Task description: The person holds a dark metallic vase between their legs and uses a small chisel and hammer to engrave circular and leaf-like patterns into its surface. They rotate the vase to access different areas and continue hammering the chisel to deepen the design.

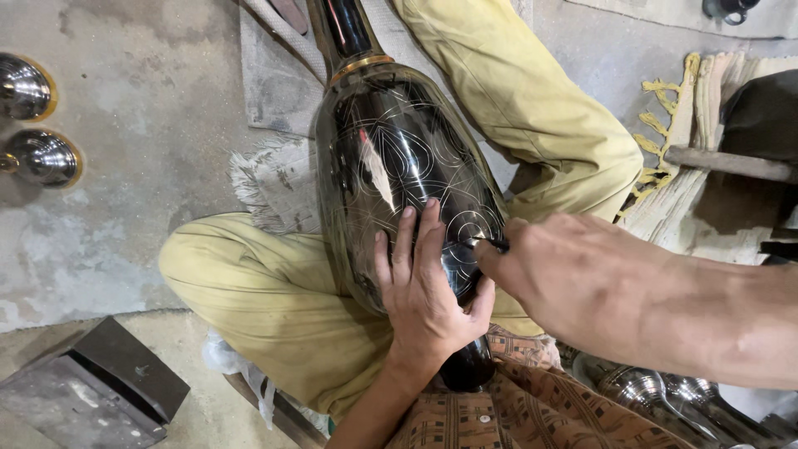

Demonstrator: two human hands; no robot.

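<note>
A large dark glossy metal vase (391, 158) with fine engraved line patterns and a brass ring at its neck lies across my lap, neck pointing away. My left hand (424, 291) rests flat on the vase's lower body, fingers spread upward, steadying it. My right hand (573, 274) comes in from the right and pinches a small dark engraving tool (490, 244), its tip touching the vase surface just right of my left fingertips. My crossed legs in yellow-green trousers (274, 291) cradle the vase.
Two shiny metal vessels (33, 125) stand on the concrete floor at far left. A dark metal block (100, 391) lies at bottom left. A fringed mat (690, 141) and a wooden stick (731, 162) sit at right. More polished metal pieces (665, 395) lie at bottom right.
</note>
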